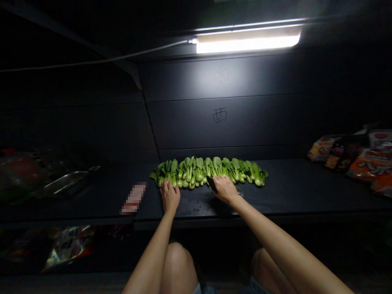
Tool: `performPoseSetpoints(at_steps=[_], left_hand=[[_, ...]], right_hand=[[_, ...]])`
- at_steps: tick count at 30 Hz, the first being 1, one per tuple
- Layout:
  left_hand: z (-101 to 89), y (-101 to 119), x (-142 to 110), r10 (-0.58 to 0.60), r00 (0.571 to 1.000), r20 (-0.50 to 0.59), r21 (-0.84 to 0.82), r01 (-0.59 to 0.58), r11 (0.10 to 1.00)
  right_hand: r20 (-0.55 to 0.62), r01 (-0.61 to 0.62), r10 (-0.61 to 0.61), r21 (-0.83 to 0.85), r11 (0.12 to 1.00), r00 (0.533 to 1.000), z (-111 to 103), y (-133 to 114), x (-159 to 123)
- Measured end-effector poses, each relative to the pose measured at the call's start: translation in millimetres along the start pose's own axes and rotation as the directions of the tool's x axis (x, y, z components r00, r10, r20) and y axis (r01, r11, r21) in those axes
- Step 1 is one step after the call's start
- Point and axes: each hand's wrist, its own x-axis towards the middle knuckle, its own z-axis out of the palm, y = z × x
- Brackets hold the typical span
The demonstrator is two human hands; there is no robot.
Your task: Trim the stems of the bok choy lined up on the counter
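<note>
Heads of green bok choy (200, 171) lie packed side by side in a long row on the dark shelf (275, 198), leaves toward the back panel and pale stems toward me. My left hand (170, 195) is open, its fingertips touching the stem ends near the row's left end. Right of the middle, my right hand (226, 188) is closed around a slim black object (211, 184), just in front of the stems. Its kind cannot be made out. Part of something clear and shiny shows beside my right wrist; the hand hides the rest.
At the left are a metal tray (69, 181) and a blurred pinkish card-like piece (134, 198). Snack bags (372, 165) stand at the right. A bright tube lamp (248, 42) with a cable hangs above. Packets (69, 243) lie on the lower shelf.
</note>
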Motion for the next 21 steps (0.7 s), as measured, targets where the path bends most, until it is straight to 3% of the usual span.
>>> performPoseSetpoints(at_steps=[8, 16, 21], left_hand=[[1.0, 0.9, -0.7, 0.048, 0.999, -0.002, 0.001, -0.048, 0.999], [-1.5, 4.2, 0.0, 0.146, 0.988, 0.051, 0.024, -0.147, 0.989], [-1.7, 23.9, -2.4, 0.265, 0.961, 0.073, -0.018, -0.265, 0.964]], right_hand=[[0.011, -0.036, 0.037, -0.026, 0.999, 0.999, 7.6, 22.7, -9.0], [0.012, -0.045, 0.045, -0.024, 0.999, 0.999, 5.3, 30.1, -15.0], [0.004, -0.052, 0.052, -0.031, 0.998, 0.999, 3.9, 42.4, -21.3]])
